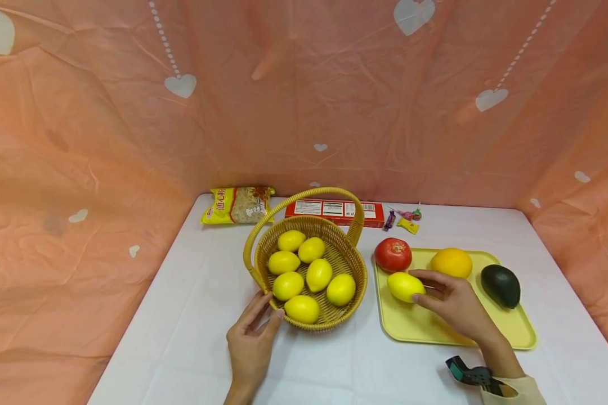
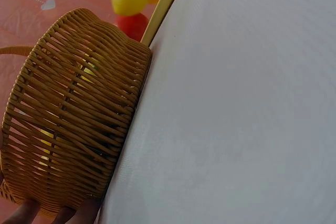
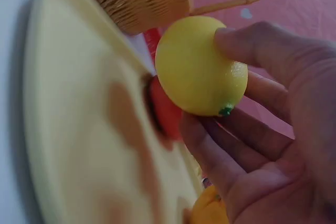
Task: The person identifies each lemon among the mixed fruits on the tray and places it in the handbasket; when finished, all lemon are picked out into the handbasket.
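In my right hand [image 1: 456, 304] a lemon [image 1: 405, 287] is pinched between thumb and fingers, raised above the left part of a yellow tray [image 1: 410, 329]. The right wrist view shows this lemon [image 3: 197, 66] with a small green spot at one end. My left hand [image 1: 253, 343] grips the near left rim of a wicker basket [image 1: 334, 323], thumb and fingers on either side of its edge. Several lemons [image 1: 302, 309] lie inside the basket. The left wrist view shows the basket's woven side [image 2: 73, 108], with fingertips [image 2: 86, 212] against it.
On the tray are a tomato [image 1: 392, 254], an orange [image 1: 451, 262] and an avocado [image 1: 500, 287]. Behind the basket lie a yellow pasta bag [image 1: 238, 205], a red box [image 1: 372, 215] and several wrapped candies [image 1: 407, 225]. The basket's tall handle [image 1: 304, 194] arches over it.
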Tool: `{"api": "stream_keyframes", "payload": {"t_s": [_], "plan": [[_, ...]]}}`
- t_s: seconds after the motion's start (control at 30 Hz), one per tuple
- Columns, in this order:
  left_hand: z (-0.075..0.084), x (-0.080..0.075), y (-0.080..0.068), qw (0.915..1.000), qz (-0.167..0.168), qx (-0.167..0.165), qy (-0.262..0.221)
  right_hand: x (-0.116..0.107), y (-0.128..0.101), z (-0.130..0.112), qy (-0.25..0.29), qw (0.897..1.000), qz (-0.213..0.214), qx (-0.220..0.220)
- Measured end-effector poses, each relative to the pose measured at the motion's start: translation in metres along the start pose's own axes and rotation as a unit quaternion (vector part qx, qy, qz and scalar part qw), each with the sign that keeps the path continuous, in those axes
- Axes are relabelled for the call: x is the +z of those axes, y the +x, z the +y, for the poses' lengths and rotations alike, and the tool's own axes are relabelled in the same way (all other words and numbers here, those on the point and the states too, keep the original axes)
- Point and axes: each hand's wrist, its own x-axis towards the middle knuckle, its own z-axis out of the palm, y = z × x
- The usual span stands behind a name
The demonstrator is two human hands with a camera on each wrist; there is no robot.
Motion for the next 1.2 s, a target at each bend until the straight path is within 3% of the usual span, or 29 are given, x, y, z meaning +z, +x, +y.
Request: {"api": "stream_keyframes", "payload": {"t_s": [0.23,0.57,0.87,1.2], "plan": [[0.0,0.001,0.0,1.0,0.0,0.002,-0.003,0.001,0.002,-0.011,0.067,0.997,-0.018,-0.039],[-0.001,0.001,0.001,0.9999,0.001,0.012,0.0,0.023,0.016,-0.044,0.082,0.989,-0.064,-0.102],[-0.001,0.001,0.0,0.9999,0.003,0.01,-0.008,0.057,0.037,-0.067,0.048,0.979,-0.139,-0.142],[-0.002,0.0,0.001,0.9999,-0.001,0.013,-0.011,0.085,0.052,-0.093,-0.07,0.965,-0.182,-0.175]]}}
